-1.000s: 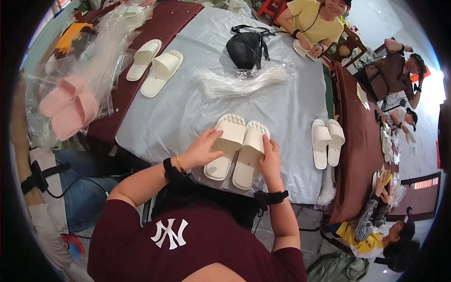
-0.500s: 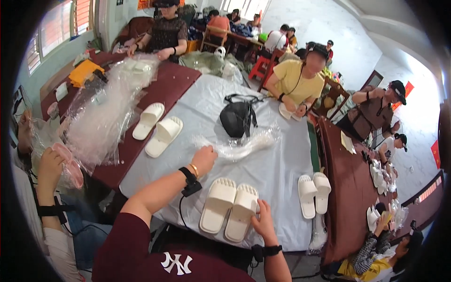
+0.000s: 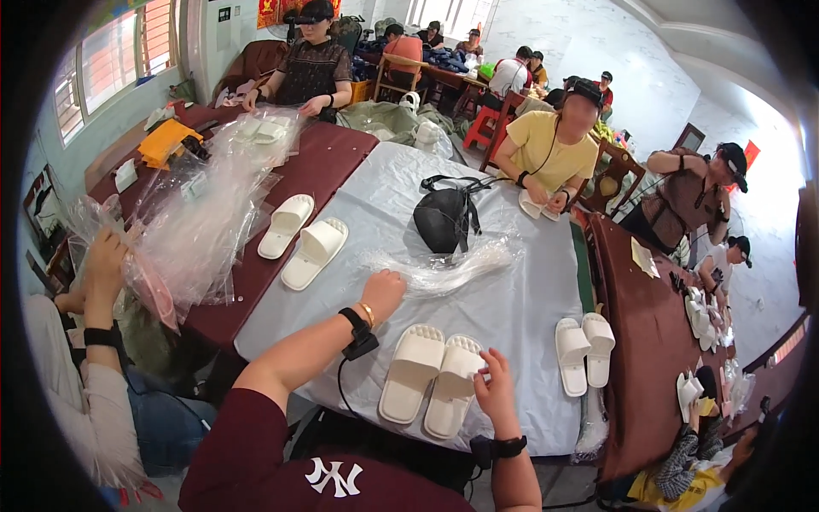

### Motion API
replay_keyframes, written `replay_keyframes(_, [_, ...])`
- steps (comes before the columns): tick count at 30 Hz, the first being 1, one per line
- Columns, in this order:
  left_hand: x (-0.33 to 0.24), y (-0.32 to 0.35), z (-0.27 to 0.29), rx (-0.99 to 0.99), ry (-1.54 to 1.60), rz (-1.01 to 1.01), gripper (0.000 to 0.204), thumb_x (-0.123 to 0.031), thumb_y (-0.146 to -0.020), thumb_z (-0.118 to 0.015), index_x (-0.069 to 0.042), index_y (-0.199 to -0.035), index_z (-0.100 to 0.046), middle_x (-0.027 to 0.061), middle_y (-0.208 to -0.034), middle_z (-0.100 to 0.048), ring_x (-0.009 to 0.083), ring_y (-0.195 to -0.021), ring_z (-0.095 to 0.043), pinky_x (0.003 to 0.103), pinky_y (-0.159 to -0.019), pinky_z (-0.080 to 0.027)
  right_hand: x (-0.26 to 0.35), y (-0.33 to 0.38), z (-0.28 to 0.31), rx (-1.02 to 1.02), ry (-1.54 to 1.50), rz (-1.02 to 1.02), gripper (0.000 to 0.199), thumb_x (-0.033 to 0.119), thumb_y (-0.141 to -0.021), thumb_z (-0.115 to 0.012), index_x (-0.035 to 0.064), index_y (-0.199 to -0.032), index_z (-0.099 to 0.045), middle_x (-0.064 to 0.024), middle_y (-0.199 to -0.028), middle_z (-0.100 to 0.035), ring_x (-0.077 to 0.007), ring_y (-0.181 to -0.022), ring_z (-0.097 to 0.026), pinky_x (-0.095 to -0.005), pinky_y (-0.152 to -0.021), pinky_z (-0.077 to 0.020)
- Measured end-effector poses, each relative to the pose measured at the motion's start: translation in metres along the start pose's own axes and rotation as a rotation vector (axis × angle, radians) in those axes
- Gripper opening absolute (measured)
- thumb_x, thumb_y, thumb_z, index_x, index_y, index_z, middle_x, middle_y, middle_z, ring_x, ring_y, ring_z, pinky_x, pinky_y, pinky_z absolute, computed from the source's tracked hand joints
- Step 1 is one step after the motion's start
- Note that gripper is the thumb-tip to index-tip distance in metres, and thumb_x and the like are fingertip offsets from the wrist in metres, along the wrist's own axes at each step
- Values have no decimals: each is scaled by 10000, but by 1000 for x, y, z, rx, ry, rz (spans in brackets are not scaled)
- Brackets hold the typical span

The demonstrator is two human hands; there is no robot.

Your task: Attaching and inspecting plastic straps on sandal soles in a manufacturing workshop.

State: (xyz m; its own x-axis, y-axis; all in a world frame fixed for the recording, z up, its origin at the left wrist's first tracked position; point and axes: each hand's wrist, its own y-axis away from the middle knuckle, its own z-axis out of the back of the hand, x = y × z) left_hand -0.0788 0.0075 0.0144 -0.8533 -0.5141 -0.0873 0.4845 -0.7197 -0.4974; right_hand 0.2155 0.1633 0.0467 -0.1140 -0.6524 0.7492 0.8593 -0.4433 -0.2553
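Observation:
My left hand [image 3: 383,293] has its fingers closed at the left end of a pile of clear plastic bags [image 3: 461,270]; its fingertips are partly hidden. Directly in front of me, a pair of white slippers lies side by side, the left slipper [image 3: 401,399] touching the right slipper [image 3: 449,403], toes pointing away. My right hand [image 3: 495,388] is just beside the right slipper's strap, fingers bent and apart, holding nothing. Beyond the bags sits a black bag [image 3: 442,220] with straps.
White slipper pairs lie at the left [image 3: 317,252] and right [image 3: 586,354] of the grey-covered table [image 3: 358,192]. Heaped plastic bags [image 3: 205,213] cover the maroon table at left. A co-worker at far right handles slippers [image 3: 539,205]; another, at left, holds a pink slipper [image 3: 155,286].
My right hand has come slightly off the right slipper, its fingers spreading. My left hand stays by the bags. The whole view has shifted a little, and the left co-worker's pink slipper has turned.

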Motion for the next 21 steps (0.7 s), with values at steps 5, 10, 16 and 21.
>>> replay_keyframes(5, [-7,10,1,39,33,32,63,-129,-709,-623,-80,-678,-648,103,-762,-611,287,-792,-601,408,-682,-497,16,-8,-17,44,28,17,417,27,-812,-590,69,-1225,-549,-160,-1327,-450,-224,-880,-637,-307,-668,-560])
replay_keyframes(10, [-2,19,-9,91,14,17,79,-98,-728,-595,-83,-682,-658,101,-765,-614,290,-816,-609,414,-702,-498,23,-11,-27,134,-17,-1,390,44,-822,-597,65,-1209,-561,-166,-1327,-452,-234,-900,-638,-316,-691,-565])
replay_keyframes(16, [-12,8,14,-29,65,-2,67,-132,-750,-597,-92,-719,-641,72,-770,-622,253,-813,-608,398,-713,-465,36,-28,-36,51,6,123,366,7,-815,-585,48,-1178,-584,-161,-1203,-550,-196,-816,-635,-274,-631,-531])
replay_keyframes(21, [-24,11,35,-96,136,-69,82,-161,-768,-603,-97,-722,-627,63,-767,-624,237,-808,-610,394,-711,-449,32,-67,-74,14,4,189,406,23,-818,-582,61,-1222,-561,-163,-1126,-597,-242,-789,-626,-340,-669,-515])
